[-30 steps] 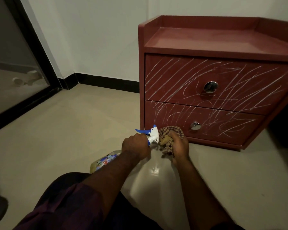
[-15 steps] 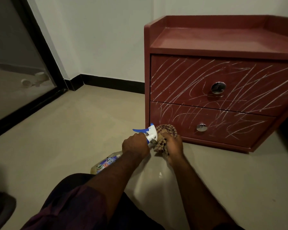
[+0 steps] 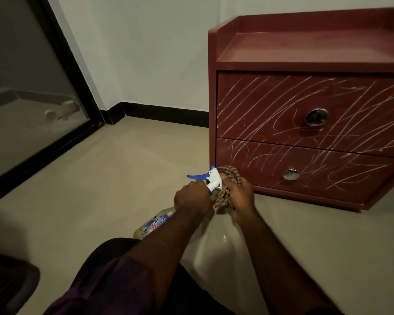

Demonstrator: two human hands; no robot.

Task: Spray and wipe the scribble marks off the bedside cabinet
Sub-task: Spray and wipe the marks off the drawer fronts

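A dark red bedside cabinet (image 3: pixel 305 51) stands on the floor at the right, with two drawers and round metal knobs. White scribble marks (image 3: pixel 271 105) cover both drawer fronts. My left hand (image 3: pixel 192 197) grips the neck of a spray bottle (image 3: pixel 210 179) that has a white head and blue trigger; its clear labelled body (image 3: pixel 154 225) shows below my wrist. My right hand (image 3: pixel 241 197) holds a bunched checked cloth (image 3: pixel 230 176) pressed against the bottle's nozzle, just in front of the cabinet's lower left corner.
A beige tiled floor (image 3: pixel 123 178) spreads to the left. A black-framed glass door (image 3: pixel 62 76) stands at the left, and a white wall with black skirting (image 3: pixel 164 112) runs behind. My dark-clothed knee (image 3: pixel 114 280) fills the bottom centre.
The view has shifted, so the cabinet sits further right in frame. Both hands stay together with the bottle and cloth, lifted slightly.
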